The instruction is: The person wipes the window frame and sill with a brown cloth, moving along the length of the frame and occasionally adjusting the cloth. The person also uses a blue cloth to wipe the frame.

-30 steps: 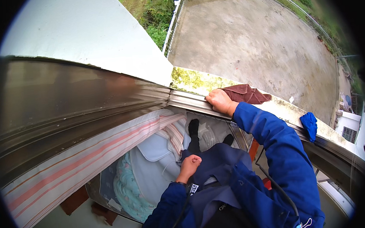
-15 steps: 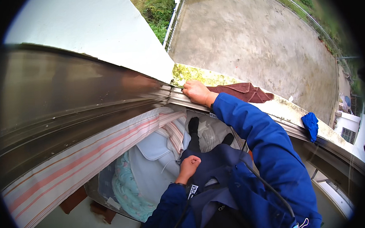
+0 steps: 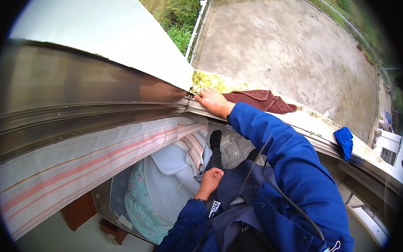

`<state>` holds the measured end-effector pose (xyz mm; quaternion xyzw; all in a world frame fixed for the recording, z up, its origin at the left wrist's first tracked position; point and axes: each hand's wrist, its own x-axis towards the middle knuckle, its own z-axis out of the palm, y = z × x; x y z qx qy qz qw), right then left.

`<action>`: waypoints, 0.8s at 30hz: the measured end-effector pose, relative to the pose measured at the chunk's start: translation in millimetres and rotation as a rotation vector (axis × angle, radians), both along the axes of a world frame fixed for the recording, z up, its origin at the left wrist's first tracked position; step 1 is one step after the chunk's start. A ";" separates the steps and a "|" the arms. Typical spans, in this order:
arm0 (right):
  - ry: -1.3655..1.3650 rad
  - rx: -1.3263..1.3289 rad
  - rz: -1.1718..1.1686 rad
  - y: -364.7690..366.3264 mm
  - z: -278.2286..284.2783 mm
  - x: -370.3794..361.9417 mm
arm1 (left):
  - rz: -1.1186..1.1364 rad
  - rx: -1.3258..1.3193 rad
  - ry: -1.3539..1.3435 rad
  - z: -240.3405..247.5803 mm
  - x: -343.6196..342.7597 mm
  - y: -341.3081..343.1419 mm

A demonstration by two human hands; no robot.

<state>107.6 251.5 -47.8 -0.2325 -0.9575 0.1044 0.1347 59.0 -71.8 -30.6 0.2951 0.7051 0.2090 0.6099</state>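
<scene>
My right hand reaches out over the window track, at the corner where the window pane meets it. Its fingers extend along the rail, and I make out nothing held in them. Just right of that hand, a maroon cloth lies crumpled on the outer sill. Closer to my body, my left hand is closed in a loose fist above my lap, with nothing showing in it.
A blue cloth hangs over the sill at the right. Below the pane are a striped curtain, pale blue bedding and a mint floral quilt. Outside lie a concrete yard and a railing.
My right hand has shifted slightly left toward the track's corner, its fingers now straighter. The left fist stays almost in place. The view has tilted slightly.
</scene>
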 end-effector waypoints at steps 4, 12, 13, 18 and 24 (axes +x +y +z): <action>-0.153 -0.004 0.009 -5.9 9.0 39.5 | 0.000 0.013 0.050 2.4 7.6 7.6; -0.208 0.027 0.058 -25.6 25.6 151.0 | -0.143 0.100 0.034 23.4 44.9 32.7; -0.223 0.020 0.059 -28.9 27.8 165.2 | -0.152 0.086 0.029 25.1 49.2 34.7; -0.250 0.019 0.054 -42.9 31.6 226.9 | -0.155 0.125 0.040 28.0 69.1 38.9; -0.267 0.002 0.058 -54.1 38.0 303.8 | -0.157 0.098 0.055 31.0 83.8 39.7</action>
